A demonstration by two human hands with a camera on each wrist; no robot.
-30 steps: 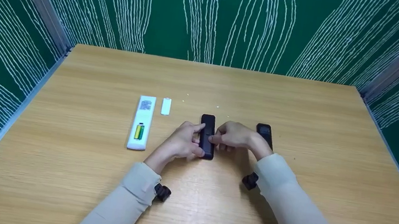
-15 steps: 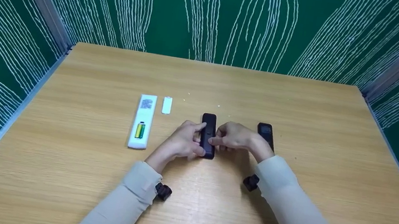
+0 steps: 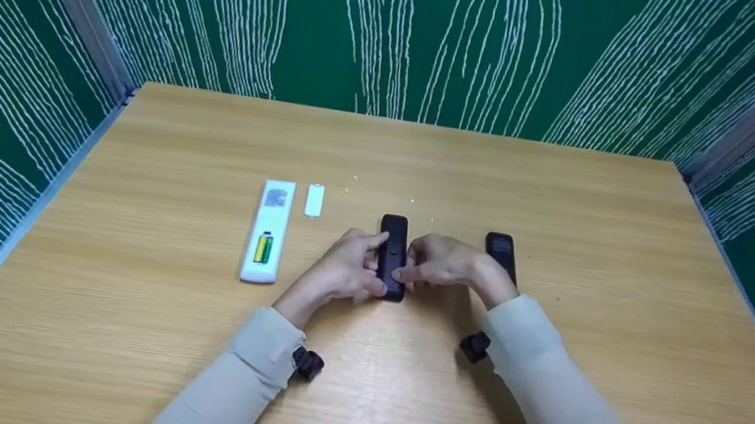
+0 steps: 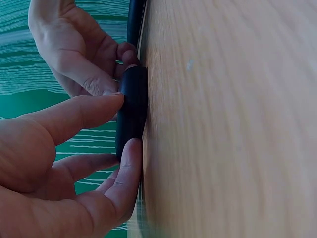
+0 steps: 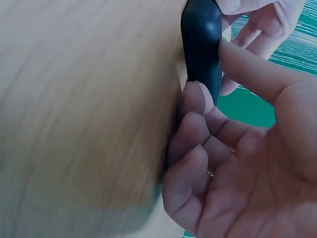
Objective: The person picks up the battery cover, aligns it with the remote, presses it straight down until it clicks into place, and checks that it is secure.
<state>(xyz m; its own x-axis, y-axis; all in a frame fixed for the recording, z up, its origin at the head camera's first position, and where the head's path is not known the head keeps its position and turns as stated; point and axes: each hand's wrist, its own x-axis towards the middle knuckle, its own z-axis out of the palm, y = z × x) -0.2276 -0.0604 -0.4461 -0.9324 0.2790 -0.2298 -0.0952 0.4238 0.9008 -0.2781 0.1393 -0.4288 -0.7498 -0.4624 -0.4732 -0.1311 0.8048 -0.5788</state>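
A black remote control [image 3: 395,236] lies on the table between the two hands, its buttonless back facing up. My left hand [image 3: 350,267] grips it from the left, one digit near the far end and the thumb at the near end. From the right, my right hand [image 3: 442,261] has its thumb on the remote's back, with the other fingers curled against the side. In the left wrist view the left fingers [image 4: 130,166] touch the remote's edge. The right wrist view shows the right thumb tip against the black casing [image 5: 202,44]. The remote's underside is hidden.
Left of the hands lies a white remote control [image 3: 272,220] with its battery bay uncovered and batteries [image 3: 263,249] inside. Beside it is a white battery cover [image 3: 314,201]. Another black remote [image 3: 501,250] lies partly behind the right wrist. Tiny white specks dot the wooden table [image 3: 213,132].
My right thumb has slid a little along the black remote's back toward its near end. The left hand keeps its grip, and the remote stays in place.
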